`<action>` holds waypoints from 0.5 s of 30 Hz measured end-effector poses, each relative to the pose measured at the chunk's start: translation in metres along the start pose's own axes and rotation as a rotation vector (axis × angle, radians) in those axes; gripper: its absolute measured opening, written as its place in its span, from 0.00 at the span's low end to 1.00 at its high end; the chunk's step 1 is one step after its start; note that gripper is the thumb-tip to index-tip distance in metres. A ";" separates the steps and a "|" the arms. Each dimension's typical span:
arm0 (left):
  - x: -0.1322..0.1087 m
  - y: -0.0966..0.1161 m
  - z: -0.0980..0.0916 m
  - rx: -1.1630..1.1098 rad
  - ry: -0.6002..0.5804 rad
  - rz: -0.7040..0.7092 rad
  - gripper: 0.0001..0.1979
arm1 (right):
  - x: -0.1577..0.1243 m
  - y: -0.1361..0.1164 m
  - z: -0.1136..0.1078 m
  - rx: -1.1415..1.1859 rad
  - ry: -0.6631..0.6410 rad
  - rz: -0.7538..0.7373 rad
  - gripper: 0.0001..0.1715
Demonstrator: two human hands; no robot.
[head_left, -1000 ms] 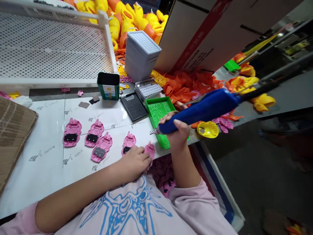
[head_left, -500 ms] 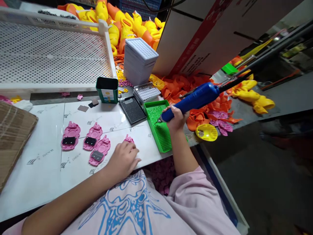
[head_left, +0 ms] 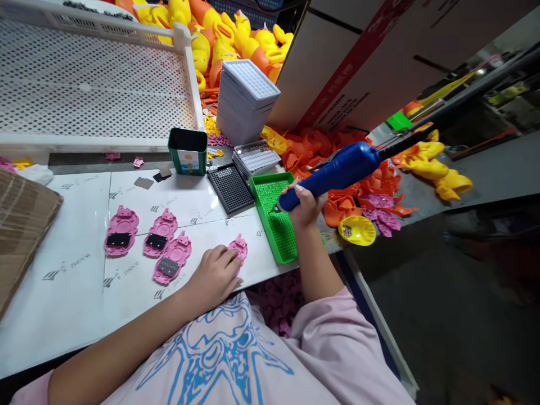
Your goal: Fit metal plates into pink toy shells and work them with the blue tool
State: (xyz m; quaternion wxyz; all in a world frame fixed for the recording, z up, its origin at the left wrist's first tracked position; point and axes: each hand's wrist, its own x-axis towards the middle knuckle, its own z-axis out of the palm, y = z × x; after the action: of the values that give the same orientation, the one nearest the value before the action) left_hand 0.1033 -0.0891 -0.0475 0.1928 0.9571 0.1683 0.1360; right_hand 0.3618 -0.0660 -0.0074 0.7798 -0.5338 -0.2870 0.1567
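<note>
My right hand (head_left: 309, 207) is wrapped round a blue electric screwdriver (head_left: 337, 171). Its tip is over the green perforated tray (head_left: 276, 236); contact with the tray is unclear. On the white table surface, my left hand (head_left: 217, 273) has its fingers on the left side of a pink plastic part (head_left: 239, 245), holding it and covering its lower portion. Further left lie three similar pink parts, each with a dark plate screwed on: one at far left (head_left: 122, 230), one in the middle (head_left: 161, 232) and a nearer one (head_left: 172, 259).
Beyond the green tray are a black perforated tray (head_left: 231, 188), a stack of white trays (head_left: 244, 104) and a green tin (head_left: 188, 152). A yellow dish (head_left: 356, 230) holds small metal pieces. Orange parts (head_left: 350, 199) pile at right. A cardboard box (head_left: 25, 225) borders the left side.
The pink part under my left hand shows more now, further to the right, with the fingers along its left side. My right hand and the screwdriver stay nearly in place over the green tray.
</note>
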 end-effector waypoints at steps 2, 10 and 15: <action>0.000 -0.001 0.003 -0.009 -0.017 0.034 0.19 | 0.001 -0.002 0.002 0.009 0.026 0.008 0.14; -0.003 -0.009 0.010 -0.020 -0.017 0.124 0.20 | -0.005 -0.039 -0.001 0.103 0.007 0.022 0.12; -0.001 -0.010 0.012 -0.052 0.011 0.139 0.20 | -0.043 -0.054 -0.001 0.155 -0.153 0.115 0.13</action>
State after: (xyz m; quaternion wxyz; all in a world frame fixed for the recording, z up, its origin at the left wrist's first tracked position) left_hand 0.1034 -0.0845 -0.0625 0.2068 0.9603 0.0990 0.1588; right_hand 0.3249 -0.1111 0.0298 0.7843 -0.4738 -0.3017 0.2634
